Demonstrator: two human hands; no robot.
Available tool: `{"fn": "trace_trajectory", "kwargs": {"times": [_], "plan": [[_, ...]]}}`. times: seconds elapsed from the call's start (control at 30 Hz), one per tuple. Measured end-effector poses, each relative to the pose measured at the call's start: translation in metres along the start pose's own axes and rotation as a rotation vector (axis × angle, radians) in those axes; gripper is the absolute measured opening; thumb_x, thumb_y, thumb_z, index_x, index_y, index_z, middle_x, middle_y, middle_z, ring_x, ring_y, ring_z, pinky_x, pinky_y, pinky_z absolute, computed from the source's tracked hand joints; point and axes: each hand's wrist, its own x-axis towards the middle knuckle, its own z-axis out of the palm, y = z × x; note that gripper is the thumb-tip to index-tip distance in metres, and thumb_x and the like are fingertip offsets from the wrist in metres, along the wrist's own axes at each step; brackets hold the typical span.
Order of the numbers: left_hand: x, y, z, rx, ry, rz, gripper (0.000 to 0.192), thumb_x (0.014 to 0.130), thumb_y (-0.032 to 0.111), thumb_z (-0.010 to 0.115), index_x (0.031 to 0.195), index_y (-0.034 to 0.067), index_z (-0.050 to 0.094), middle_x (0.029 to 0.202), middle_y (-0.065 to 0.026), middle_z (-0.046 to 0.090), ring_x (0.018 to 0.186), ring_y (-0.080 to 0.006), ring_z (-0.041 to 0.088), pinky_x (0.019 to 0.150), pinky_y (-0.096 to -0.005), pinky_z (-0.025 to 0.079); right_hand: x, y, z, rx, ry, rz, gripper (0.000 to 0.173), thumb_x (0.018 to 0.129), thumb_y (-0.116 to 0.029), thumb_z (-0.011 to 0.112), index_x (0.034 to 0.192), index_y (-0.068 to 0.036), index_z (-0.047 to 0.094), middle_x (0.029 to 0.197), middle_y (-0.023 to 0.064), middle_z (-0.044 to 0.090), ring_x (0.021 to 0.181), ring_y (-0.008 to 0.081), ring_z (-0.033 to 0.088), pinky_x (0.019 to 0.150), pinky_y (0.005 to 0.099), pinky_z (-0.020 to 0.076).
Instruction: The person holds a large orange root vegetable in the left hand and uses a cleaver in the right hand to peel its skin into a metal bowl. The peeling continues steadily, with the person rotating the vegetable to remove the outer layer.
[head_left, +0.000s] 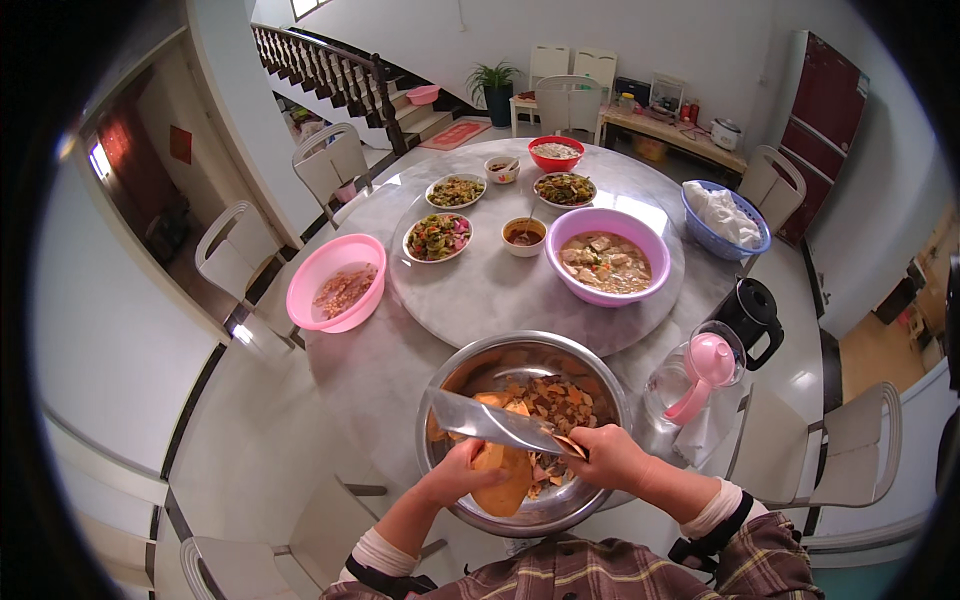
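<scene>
My left hand (463, 474) holds a peeled, orange-yellow root vegetable (501, 480), perhaps a sweet potato, over the near part of a large stainless steel basin (616, 397). In my right hand (611, 457) is a broad-bladed kitchen knife (491, 421), its blade pointing left above the vegetable. A strip of peel (570, 444) lies at the blade near my right fingers. Inside the basin, peelings (562, 401) cover the right side, and more orange pieces (491, 399) lie partly hidden behind the blade.
A pink basin (298, 289) of soaking pieces stands left on the marble table (360, 405). On the turntable (450, 315) are several dishes and a purple basin (551, 251) of stew. A clear jug with a pink lid (711, 360), a black kettle (742, 307) and a blue basket (727, 244) stand right.
</scene>
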Motion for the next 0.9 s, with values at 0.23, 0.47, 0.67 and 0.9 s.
{"fn": "trace_trajectory", "kwargs": {"times": [0.23, 0.47, 0.67, 0.9], "plan": [[-0.003, 0.003, 0.001, -0.011, -0.092, -0.028, 0.053, 0.071, 0.006, 0.065, 0.12, -0.001, 0.045, 0.115, -0.0054, 0.051, 0.106, -0.016, 0.048, 0.092, -0.0305, 0.038, -0.005, 0.0, 0.0, -0.104, 0.004, -0.039, 0.026, 0.074, -0.029, 0.063, 0.07, -0.005, 0.054, 0.059, 0.0152, 0.057, 0.058, 0.0343, 0.059, 0.054, 0.0419, 0.0483], [-0.005, 0.009, 0.008, 0.127, -0.091, 0.134, 0.055, 0.07, 0.01, 0.069, 0.118, -0.002, 0.045, 0.112, -0.0066, 0.053, 0.103, -0.0155, 0.051, 0.089, -0.0292, 0.04, -0.003, -0.007, -0.001, -0.138, -0.052, 0.056, 0.028, 0.074, -0.032, 0.062, 0.072, -0.005, 0.056, 0.063, 0.0161, 0.059, 0.062, 0.0352, 0.059, 0.057, 0.0433, 0.0481], [-0.004, 0.002, 0.009, 0.503, 0.096, 0.221, 0.063, 0.065, 0.015, 0.074, 0.117, -0.002, 0.042, 0.106, -0.0088, 0.055, 0.098, -0.0136, 0.052, 0.085, -0.0278, 0.042, -0.001, -0.012, -0.001, -0.053, -0.116, 0.155, 0.02, 0.076, -0.024, 0.058, 0.074, -0.003, 0.057, 0.068, 0.0206, 0.059, 0.065, 0.0389, 0.058, 0.06, 0.0454, 0.0478], [0.0, 0.0, -0.001, 0.308, 0.001, 0.15, 0.074, 0.061, 0.018, 0.076, 0.12, -0.002, 0.037, 0.107, -0.0124, 0.053, 0.099, -0.0156, 0.052, 0.084, -0.0279, 0.042, 0.003, -0.007, 0.002, -0.021, -0.193, 0.209, 0.025, 0.075, -0.028, 0.06, 0.08, -0.003, 0.06, 0.075, 0.0182, 0.062, 0.075, 0.0358, 0.06, 0.069, 0.043, 0.0477]]}}
